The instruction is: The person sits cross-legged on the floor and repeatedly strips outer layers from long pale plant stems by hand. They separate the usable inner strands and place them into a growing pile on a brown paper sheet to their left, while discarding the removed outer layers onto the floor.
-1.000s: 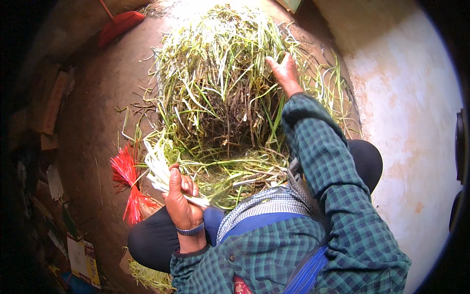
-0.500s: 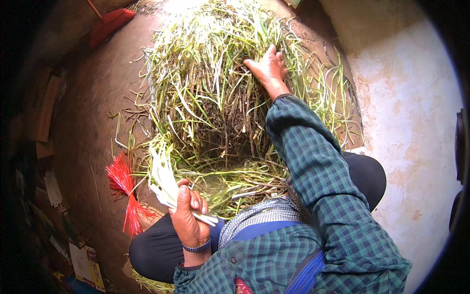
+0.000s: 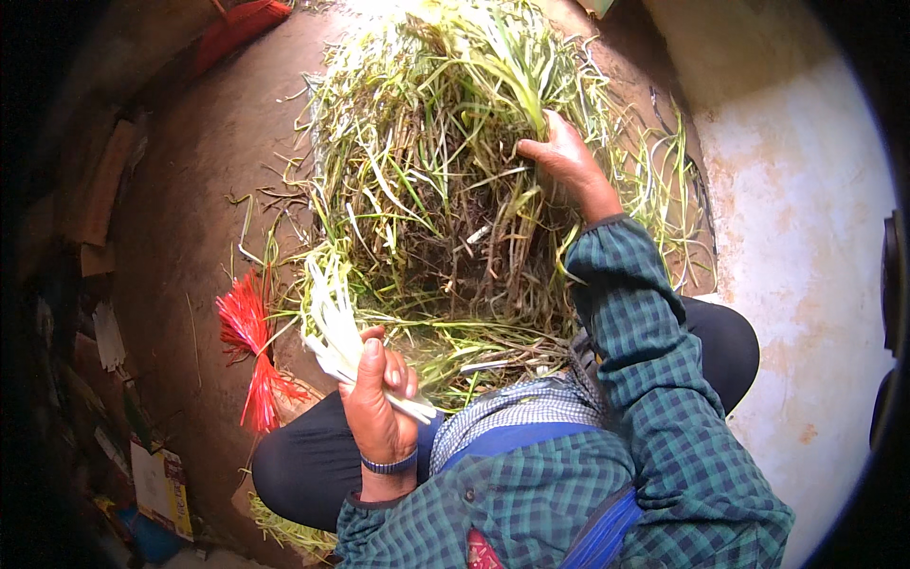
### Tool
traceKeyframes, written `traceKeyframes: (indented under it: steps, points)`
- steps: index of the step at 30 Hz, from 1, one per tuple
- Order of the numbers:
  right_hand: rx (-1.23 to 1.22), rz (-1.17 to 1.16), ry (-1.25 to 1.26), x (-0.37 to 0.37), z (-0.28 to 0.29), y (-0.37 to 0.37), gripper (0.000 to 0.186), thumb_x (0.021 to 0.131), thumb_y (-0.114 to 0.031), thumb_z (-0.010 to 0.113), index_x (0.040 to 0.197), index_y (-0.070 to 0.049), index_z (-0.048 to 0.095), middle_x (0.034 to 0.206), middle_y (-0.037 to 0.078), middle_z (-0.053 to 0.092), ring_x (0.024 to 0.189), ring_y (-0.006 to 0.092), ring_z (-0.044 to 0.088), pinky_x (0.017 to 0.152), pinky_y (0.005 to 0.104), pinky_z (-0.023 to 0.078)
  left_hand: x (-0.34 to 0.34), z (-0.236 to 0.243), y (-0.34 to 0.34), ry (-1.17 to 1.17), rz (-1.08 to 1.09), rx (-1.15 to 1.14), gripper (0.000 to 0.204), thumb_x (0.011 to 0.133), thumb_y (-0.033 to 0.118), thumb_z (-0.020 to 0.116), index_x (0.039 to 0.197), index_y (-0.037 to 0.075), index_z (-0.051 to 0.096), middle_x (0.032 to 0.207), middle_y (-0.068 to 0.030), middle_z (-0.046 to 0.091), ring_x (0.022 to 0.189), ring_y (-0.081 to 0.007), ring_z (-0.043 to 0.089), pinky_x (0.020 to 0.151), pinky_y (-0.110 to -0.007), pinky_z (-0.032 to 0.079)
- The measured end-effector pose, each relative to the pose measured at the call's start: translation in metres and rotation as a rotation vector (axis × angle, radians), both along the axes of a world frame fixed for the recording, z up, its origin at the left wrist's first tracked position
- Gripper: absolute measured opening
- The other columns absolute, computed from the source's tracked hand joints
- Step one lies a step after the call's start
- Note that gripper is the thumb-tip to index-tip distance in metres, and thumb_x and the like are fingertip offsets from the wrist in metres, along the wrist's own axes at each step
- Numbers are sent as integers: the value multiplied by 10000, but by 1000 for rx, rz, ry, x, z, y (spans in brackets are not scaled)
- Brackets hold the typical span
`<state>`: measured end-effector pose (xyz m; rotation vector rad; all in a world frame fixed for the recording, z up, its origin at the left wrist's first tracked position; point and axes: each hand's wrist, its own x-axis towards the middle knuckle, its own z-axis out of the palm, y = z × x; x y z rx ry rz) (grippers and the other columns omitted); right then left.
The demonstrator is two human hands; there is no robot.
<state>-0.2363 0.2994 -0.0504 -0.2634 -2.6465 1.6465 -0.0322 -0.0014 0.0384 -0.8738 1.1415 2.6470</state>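
My left hand [image 3: 381,412] is closed around a bunch of slim white stalks [image 3: 334,322] with green ends, scallion-like, held over my left knee. At the right side of a big heap of leafy stalks [image 3: 408,161], my right hand [image 3: 574,169] grips a tuft of green leafy stalks [image 3: 523,85] between thumb and fingers. The tuft's leaves fan out over the top of the heap. Brown, withered stems show on the heap's near face. The ends of the tuft inside my right hand are hidden.
A tied bundle of red plastic strands [image 3: 251,351] lies by my left knee. Loose trimmings [image 3: 493,356] cover the ground before my lap. A pale wall [image 3: 806,313] rises on the right. A red dustpan-like object [image 3: 242,33] sits far left, cardboard and a box [image 3: 161,488] lower left.
My right hand has drawn back toward me and to the right, with a tuft of leafy stalks now plainly in its grip. The left hand still holds its bunch.
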Motion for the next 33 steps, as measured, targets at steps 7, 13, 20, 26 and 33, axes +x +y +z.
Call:
traceKeyframes:
  steps: [7,13,20,26,33]
  points:
    - [289,-162,-175,-42,24,-17,1086,728,-509,760,1426,96,188,1400,309,390,1272,363,459,1050,470,409,4,1,-8,-8,28,60,207,952,122,570,1118,8,520,617,13,432,532,-76,402,474,-235,368]
    - [740,-261,-278,-73,9,-82,1088,652,-643,759,1396,-22,265,1388,268,364,1277,394,413,1051,508,359,2,2,-6,-31,18,49,213,950,122,577,1114,3,516,622,9,432,537,-77,411,473,-234,372]
    - [672,-240,-141,-84,-7,-41,942,677,-403,802,1366,6,308,1398,248,365,1212,402,466,995,472,411,1,3,-9,-38,29,31,210,946,118,580,1107,-3,522,619,14,431,526,-77,413,471,-231,376]
    - [103,-230,-38,-82,-26,29,537,741,-150,675,1146,120,449,897,162,601,736,187,613,617,303,533,6,10,-11,-23,3,2,215,972,158,546,1131,18,512,595,21,414,515,-72,388,457,-224,359]
    - [-366,-180,173,30,70,6,332,802,-64,680,1114,-34,570,890,28,618,773,134,592,682,281,499,15,23,-11,46,19,76,214,962,121,554,1125,-8,506,604,16,421,522,-73,403,469,-226,370]
